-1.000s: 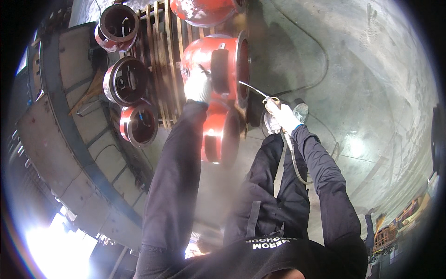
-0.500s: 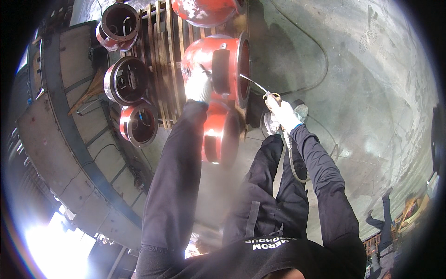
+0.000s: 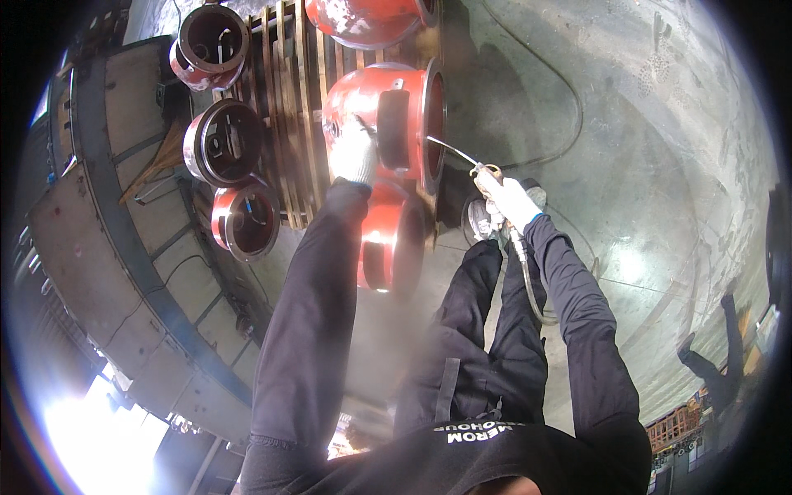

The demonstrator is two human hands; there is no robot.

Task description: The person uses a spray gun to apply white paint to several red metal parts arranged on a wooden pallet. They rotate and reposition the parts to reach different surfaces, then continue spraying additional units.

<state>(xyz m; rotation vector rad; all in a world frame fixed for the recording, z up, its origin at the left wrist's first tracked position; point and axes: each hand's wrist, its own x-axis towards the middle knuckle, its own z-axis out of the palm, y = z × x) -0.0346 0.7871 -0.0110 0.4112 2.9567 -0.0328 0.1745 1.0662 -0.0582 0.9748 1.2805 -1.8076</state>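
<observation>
My left hand (image 3: 355, 155), in a white glove, lies on the upper left side of a red metal valve body (image 3: 359, 91) with a dark rectangular opening and a round flange. Its fingers seem stretched along the surface, though glare blurs them. My right hand (image 3: 513, 202), gloved too, is closed around an air blow gun (image 3: 488, 176). The gun's long thin nozzle points left, its tip at the flange opening on the right side of the body. From the gun's handle a hose (image 3: 528, 289) loops down beside my leg.
A wooden pallet (image 3: 290, 107) bears the red castings. Another red casting (image 3: 384, 235) lies nearer me, one (image 3: 363, 21) farther off. Several open round housings (image 3: 224, 142) line the pallet's left. A hose (image 3: 577, 115) curves over the floor. Another person (image 3: 714, 371) is at the far right.
My right hand and the blow gun have shifted slightly, the nozzle tip staying by the flange. My left hand keeps its place. The person at the far right has moved.
</observation>
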